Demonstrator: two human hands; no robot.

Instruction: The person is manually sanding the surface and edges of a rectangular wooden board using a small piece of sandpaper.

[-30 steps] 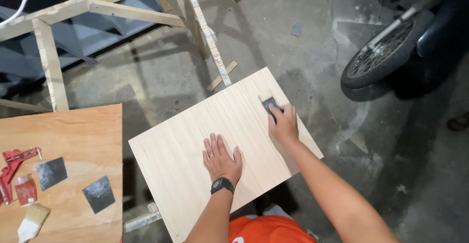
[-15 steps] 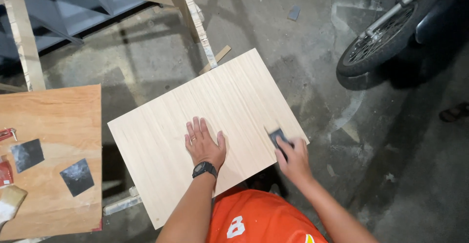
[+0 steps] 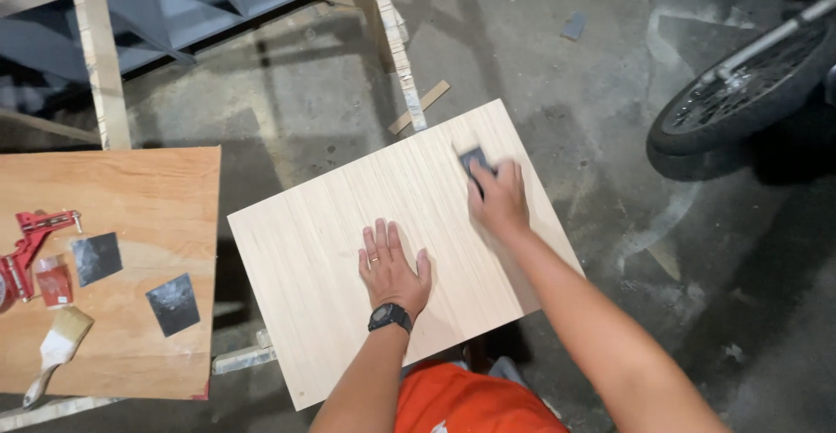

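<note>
pale plywood panel [image 3: 392, 241] lies flat across the stand, left hand [image 3: 394, 269] spread open pinning it, right hand [image 3: 498, 199] clenched on dark sandpaper [image 3: 475, 159], back from the near edge to the far corner: another sanding stroke.

The pale wooden board [image 3: 348, 250] looks smooth and matt, with fine straight grain. The dark sandpaper piece [image 3: 475, 159] under the right hand [image 3: 498, 199] is dull and gritty — so are the two grey sandpaper sheets [image 3: 172, 304] on the reddish plywood panel [image 3: 139, 189], which is slightly glossier. The concrete floor [image 3: 540, 67] is rough and stained. The wristwatch [image 3: 389, 316] — matt black plastic.
</note>
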